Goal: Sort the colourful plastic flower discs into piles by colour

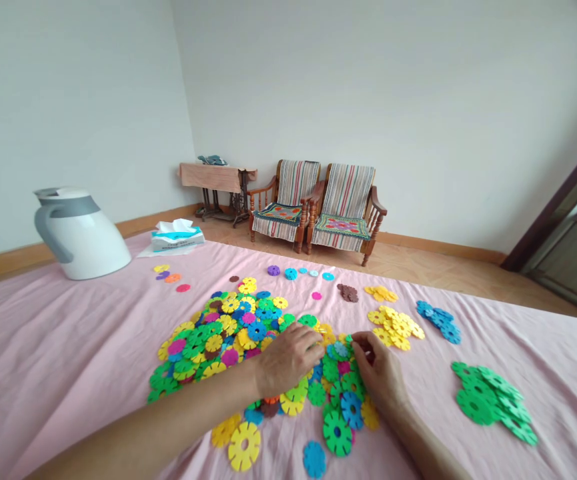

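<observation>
A large mixed pile of notched plastic discs (203,337), in green, yellow, blue, pink and brown, lies on the pink cloth (93,333). My left hand (289,358) reaches over the right part of the pile, its fingers bent and pressed together near a yellow disc (325,330); whatever they hold is too small to tell. At the pile's right edge is my right hand (378,367), thumb and forefinger curled close together beside green discs; what lies between them is hidden. Sorted yellow discs (395,327) sit just beyond it.
Green discs (493,400) and blue discs (439,321) form groups at the right. Brown discs (348,293) lie farther back. A white jug (88,237) and a tissue box (177,239) stand at the back left. Two chairs (343,207) are beyond the cloth.
</observation>
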`<state>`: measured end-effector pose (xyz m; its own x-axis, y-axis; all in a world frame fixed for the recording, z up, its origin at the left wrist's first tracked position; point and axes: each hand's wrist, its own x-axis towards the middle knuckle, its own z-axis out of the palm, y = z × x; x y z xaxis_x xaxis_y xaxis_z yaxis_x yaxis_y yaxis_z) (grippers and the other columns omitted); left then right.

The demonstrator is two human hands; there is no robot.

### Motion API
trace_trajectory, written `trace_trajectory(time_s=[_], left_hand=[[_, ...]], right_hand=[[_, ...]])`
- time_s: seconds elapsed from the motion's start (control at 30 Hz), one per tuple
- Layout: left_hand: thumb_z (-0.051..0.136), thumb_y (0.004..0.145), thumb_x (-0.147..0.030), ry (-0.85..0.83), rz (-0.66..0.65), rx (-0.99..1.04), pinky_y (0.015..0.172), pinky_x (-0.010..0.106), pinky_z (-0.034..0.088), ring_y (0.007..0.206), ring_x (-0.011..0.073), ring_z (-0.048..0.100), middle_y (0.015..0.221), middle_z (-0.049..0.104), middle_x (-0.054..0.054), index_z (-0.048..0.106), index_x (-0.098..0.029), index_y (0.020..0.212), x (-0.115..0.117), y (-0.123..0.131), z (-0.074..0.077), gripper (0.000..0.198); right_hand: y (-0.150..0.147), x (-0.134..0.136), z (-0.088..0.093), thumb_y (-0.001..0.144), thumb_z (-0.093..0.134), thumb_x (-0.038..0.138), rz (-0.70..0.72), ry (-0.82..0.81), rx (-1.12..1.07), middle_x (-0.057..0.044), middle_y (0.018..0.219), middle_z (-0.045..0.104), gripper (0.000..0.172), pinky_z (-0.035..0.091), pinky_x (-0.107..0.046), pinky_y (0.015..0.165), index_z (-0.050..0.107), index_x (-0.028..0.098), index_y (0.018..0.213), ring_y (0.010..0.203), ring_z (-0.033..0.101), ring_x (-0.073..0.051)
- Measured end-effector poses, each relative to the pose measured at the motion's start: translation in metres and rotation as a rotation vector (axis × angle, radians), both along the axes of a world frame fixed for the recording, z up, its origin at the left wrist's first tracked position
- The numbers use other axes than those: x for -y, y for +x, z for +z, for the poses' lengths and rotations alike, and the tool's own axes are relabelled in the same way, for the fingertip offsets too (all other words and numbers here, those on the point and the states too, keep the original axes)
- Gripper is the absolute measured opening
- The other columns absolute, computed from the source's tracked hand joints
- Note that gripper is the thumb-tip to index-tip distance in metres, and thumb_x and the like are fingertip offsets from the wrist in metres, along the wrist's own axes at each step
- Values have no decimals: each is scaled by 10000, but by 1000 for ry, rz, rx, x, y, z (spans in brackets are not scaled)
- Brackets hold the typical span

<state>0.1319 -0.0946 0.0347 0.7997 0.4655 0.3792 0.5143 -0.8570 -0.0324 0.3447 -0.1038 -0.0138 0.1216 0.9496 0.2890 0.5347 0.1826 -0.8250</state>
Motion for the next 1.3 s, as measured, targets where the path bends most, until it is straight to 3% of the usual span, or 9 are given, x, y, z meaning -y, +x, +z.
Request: trace_trajectory(time_s=[0.13,0.27,0.37,0.47,0.6,0.9,1.03,1.2,1.3], left_hand=[[562,903,-350,-98,42,-41,1055,427,353,1245,259,462,1333,527,100,529,-201,1256,10,-30,20,385],[542,792,-665,-296,167,-231,1093,574,214,1400,353,204,1552,203,79,191,-347,1477,31,-97,34,833],[491,811,-680,-357,281,-261,1096,588,162,1408,370,155,1573,88,64,106,-376,1479,42,-144,28,829],[491,793,-701,-324,337,-253,1102,582,142,1410,381,131,1573,62,58,88,-361,1482,42,-163,15,868],[495,791,-704,-250,277,-216,1112,587,55,1413,366,132,1569,115,65,87,-336,1489,26,-145,5,889],[518,810,-654,-181,90,-101,1099,595,113,1395,349,200,1516,293,107,249,-286,1469,-24,-55,-2,801],[571,826,-534,-219,28,-100,1108,576,134,1388,330,240,1519,290,104,218,-279,1478,-35,-28,4,783],[514,897,-345,-304,-12,-55,1124,511,200,1403,280,235,1535,255,86,165,-274,1491,-15,-42,26,692],[577,843,-521,-364,-88,-106,1111,503,248,1405,312,211,1557,174,79,158,-302,1490,20,-62,35,800]], right_hand=[[1,0,0,845,449,405,-11,12,13,-26,702,637,256,436,-280,569,594,194,841,615,569,-175],[0,-1,0,838,452,386,-14,22,35,-32,719,645,239,440,-280,580,594,194,846,632,580,-178],[0,-2,0,833,448,365,-14,33,67,-40,736,646,226,441,-286,597,594,192,847,658,586,-185],[-1,-2,0,832,440,348,-16,39,95,-46,746,640,217,444,-293,617,589,190,843,676,587,-188],[0,-1,0,836,439,341,-17,50,108,-47,751,637,211,447,-298,629,587,192,844,685,586,-188],[-1,-2,0,844,435,324,-18,77,97,-38,732,634,207,435,-285,598,594,192,832,658,577,-179],[0,-2,-1,858,429,338,-15,70,75,-34,731,631,217,432,-284,596,588,189,851,648,569,-176],[3,-3,-4,865,429,363,-55,52,13,-41,758,634,231,451,-300,629,579,188,866,691,586,-188],[4,-5,-4,852,446,379,-97,90,7,-68,829,651,242,470,-328,700,588,185,879,795,606,-217]])
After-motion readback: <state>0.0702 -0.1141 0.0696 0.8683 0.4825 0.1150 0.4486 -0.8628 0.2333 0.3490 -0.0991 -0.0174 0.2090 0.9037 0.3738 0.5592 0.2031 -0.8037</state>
